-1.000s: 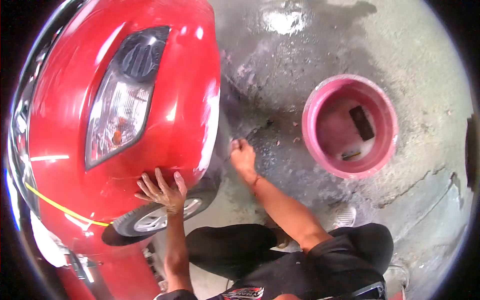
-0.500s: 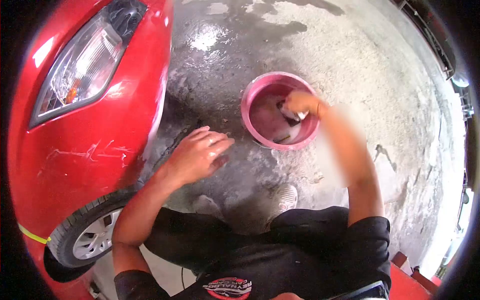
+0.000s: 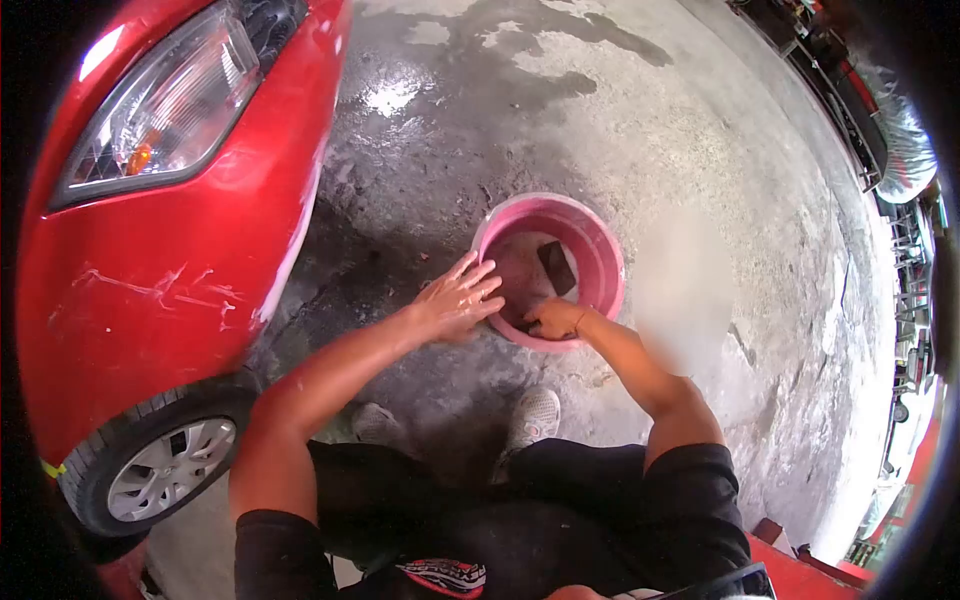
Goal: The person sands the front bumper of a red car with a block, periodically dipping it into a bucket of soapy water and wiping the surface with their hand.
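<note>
A pink bucket [image 3: 606, 250] stands on the wet concrete floor, with murky, sudsy water in it. A dark rectangular block [image 3: 556, 267], perhaps a sponge, lies in the water near the middle. My right hand [image 3: 555, 318] is inside the bucket by its near wall, fingers curled downward. What its fingertips hold, if anything, is hidden; something dark shows beneath them. My left hand [image 3: 458, 302] is at the bucket's left rim, wet, with fingers spread and nothing in it.
On the left is a red car with its headlight [image 3: 165, 110], a scuffed bumper [image 3: 160, 290] and a front wheel [image 3: 170, 470]. My shoes [image 3: 535, 415] are just below the bucket. Racks and a plastic-covered thing [image 3: 905, 150] line the right edge.
My right hand has moved to the bucket's near side; the dark block now lies apart from it. My left hand has come right, to the rim. The view has shifted.
</note>
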A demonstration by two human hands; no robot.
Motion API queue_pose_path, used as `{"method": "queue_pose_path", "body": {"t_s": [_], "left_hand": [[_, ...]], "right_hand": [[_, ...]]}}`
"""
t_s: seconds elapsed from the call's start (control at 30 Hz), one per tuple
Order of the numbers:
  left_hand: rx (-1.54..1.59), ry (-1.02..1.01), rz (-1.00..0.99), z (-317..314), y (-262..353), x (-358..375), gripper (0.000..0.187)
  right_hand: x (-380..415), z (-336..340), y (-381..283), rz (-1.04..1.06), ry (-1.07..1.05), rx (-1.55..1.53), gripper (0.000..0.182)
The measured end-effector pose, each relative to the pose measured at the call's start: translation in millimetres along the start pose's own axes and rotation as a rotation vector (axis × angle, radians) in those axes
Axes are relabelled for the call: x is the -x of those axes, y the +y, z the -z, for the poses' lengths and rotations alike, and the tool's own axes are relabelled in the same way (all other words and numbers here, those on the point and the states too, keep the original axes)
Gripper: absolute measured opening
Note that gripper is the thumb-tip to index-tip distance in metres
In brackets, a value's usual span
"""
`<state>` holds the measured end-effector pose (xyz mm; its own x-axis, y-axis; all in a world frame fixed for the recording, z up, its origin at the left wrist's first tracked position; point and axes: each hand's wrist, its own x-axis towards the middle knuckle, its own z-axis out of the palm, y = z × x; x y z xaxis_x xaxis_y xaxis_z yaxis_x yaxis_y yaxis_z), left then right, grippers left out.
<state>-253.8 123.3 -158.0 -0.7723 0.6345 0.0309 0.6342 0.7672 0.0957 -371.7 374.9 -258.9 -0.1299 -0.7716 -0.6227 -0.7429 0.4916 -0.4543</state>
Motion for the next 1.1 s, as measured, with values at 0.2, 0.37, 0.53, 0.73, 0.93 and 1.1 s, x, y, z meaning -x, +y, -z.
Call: {"method": "queue_pose_path", "body": {"t_s": [0.2, 0.37, 0.53, 0.73, 0.93, 1.1], "left_hand": [[0.058, -0.033, -0.267, -13, 58, -2, 0.037], [0.17, -0.086, -0.26, -21, 80, -1, 0.043], [0.316, -0.105, -0.214, -10, 76, -6, 0.048], [0.331, -0.068, -0.186, -11, 75, -7, 0.052], [0.374, -0.173, -0.171, -8, 72, -11, 0.055], [0.563, -0.083, -0.102, 8, 53, -14, 0.048]], "right_hand": [[28, -27, -14, -0.036, -0.213, 0.116, 0.048], [19, -38, -1, -0.062, -0.201, -0.049, 0.045], [-12, -66, 57, -0.29, 0.245, 0.0, 0.031], [-14, -61, 21, -0.33, 0.025, 0.092, 0.035], [-33, -100, 48, -0.308, -0.012, 0.259, 0.049], [30, 31, 33, -0.359, -0.213, -0.34, 0.054]]}}
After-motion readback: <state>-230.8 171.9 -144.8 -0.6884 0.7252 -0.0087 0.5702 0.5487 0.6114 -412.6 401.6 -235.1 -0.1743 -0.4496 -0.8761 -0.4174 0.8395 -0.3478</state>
